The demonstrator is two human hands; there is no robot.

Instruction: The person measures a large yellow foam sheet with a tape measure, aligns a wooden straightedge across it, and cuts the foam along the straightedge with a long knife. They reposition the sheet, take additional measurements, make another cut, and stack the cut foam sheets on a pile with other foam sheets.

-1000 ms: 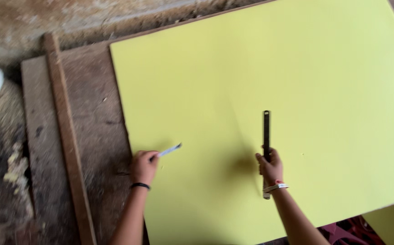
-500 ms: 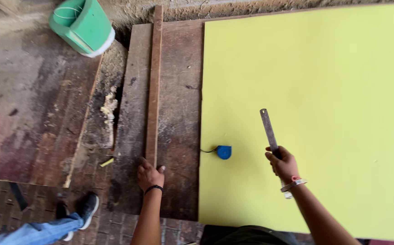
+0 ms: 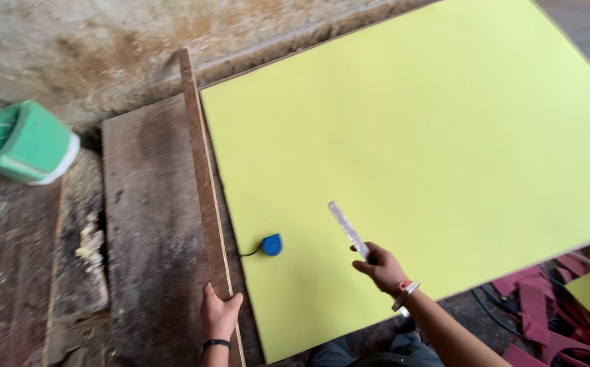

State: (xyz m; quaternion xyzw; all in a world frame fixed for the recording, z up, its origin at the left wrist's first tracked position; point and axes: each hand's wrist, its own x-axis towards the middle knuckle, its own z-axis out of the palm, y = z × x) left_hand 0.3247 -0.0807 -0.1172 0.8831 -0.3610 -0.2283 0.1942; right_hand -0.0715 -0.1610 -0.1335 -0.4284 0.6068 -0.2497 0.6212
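the left hand (image 3: 219, 314), at about seven o'clock in the view, was closed lightly over the near end of a long wooden strip (image 3: 203, 177), fingers curled on its top face; the strip ran up toward eleven o'clock, lying right along the left edge of the big yellow-green sheet (image 3: 410, 136). the right hand (image 3: 381, 268), at about five o'clock, was wrapped shut round the lower end of a metal ruler (image 3: 349, 230), which pointed up and leftward above the sheet. a small blue tape measure (image 3: 272, 245) lay on the sheet between the two hands, near the strip. a green bucket (image 3: 23, 141) sat on the floor at nine o'clock. judging by this, the strip would sit best pressed flat and flush to the sheet edge along its whole run, with the far end checked too, since pressure at the near end alone could let it swing.
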